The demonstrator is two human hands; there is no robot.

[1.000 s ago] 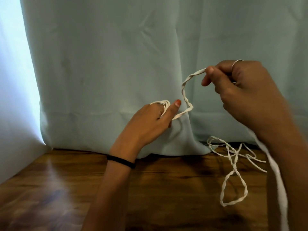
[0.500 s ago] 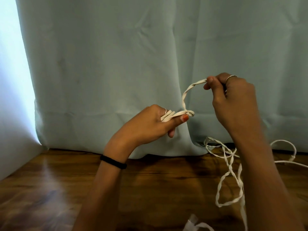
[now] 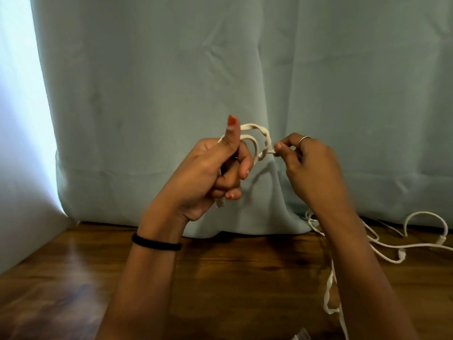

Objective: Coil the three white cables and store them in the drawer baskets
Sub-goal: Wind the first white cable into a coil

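A flat white cable [image 3: 255, 141] is looped between both hands, held up in front of a teal curtain. My left hand [image 3: 210, 173] is closed around several turns of it, thumb pointing up, and the cable's plug end [image 3: 220, 203] pokes out below the fist. My right hand [image 3: 311, 168] pinches the cable just right of the loops. The rest of this cable hangs behind my right forearm down to the wooden floor [image 3: 245, 278]. A second, rounder white cable [image 3: 421, 231] lies on the floor at the right. No drawer or basket is in view.
The teal curtain [image 3: 171, 94] hangs to the floor straight ahead. A white wall [image 3: 22, 192] closes off the left side. A small clear plastic piece [image 3: 301, 336] shows at the bottom edge.
My left hand has turned upright with its thumb raised, and more loops sit in it. My right hand has come in close beside it, shortening the free stretch of cable between them.
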